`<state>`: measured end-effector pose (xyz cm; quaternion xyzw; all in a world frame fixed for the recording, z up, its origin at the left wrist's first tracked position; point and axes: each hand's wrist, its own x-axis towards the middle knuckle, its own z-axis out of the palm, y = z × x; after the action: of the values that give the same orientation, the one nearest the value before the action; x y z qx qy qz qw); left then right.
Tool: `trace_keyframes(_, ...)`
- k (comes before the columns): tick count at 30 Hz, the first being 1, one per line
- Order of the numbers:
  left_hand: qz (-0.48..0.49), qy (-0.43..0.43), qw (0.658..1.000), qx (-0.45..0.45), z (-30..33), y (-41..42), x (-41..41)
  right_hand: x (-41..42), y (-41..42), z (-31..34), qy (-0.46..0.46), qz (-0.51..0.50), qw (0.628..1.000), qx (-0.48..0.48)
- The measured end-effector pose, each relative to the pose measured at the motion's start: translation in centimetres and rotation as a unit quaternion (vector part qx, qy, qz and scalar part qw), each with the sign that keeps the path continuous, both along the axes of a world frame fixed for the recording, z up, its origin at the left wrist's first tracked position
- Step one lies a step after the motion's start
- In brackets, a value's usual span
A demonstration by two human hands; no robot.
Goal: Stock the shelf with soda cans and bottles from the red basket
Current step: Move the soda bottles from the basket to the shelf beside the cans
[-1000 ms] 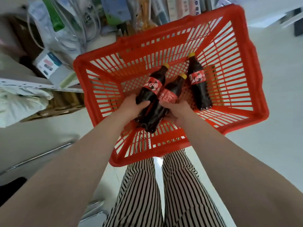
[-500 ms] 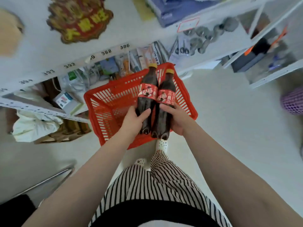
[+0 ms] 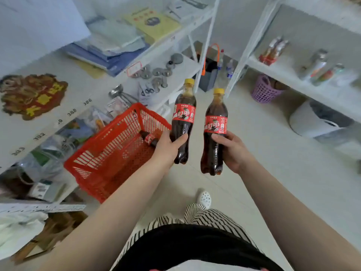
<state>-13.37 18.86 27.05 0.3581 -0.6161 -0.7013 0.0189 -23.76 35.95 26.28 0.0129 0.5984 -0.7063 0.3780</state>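
Frankly, with my left hand (image 3: 169,148) and right hand (image 3: 231,151) each gripping a cola bottle's (image 3: 183,122) lower body, either top-heavy bottle (image 3: 214,132) could tip and slip.

I have one bottle (image 3: 183,116) in my left hand (image 3: 168,147), another bottle (image 3: 214,132) in my right hand (image 3: 232,151), side by side, apart. Basket (image 3: 109,153) on floor (image 3: 254,173) to my left, third bottle (image 3: 149,138) lying in it. Shelves (image 3: 293,75) ahead right.
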Motion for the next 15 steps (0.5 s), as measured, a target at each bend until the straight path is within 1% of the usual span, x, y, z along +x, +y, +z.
trace_keyframes(5, -0.098, -0.014, 0.995, -0.027, 0.0, 7.2, -2.9, -0.6, 9.4, 0.7, -0.003, -0.089, 0.996, -0.025)
trace_keyframes(9, -0.178, -0.018, 0.984, -0.028, -1.0, 14.3, -6.5, -2.0, 17.8, 0.3, -0.014, -0.163, 0.986, -0.034)
trace_keyframes(12, -0.209, -0.03, 0.977, -0.027, -2.0, 21.3, -9.5, -3.2, 25.2, 0.1, -0.023, -0.209, 0.977, -0.025)
trace_keyframes(15, -0.231, -0.036, 0.972, -0.006, -2.9, 28.8, -12.5, -4.8, 32.8, 0.2, -0.028, -0.249, 0.968, -0.017)
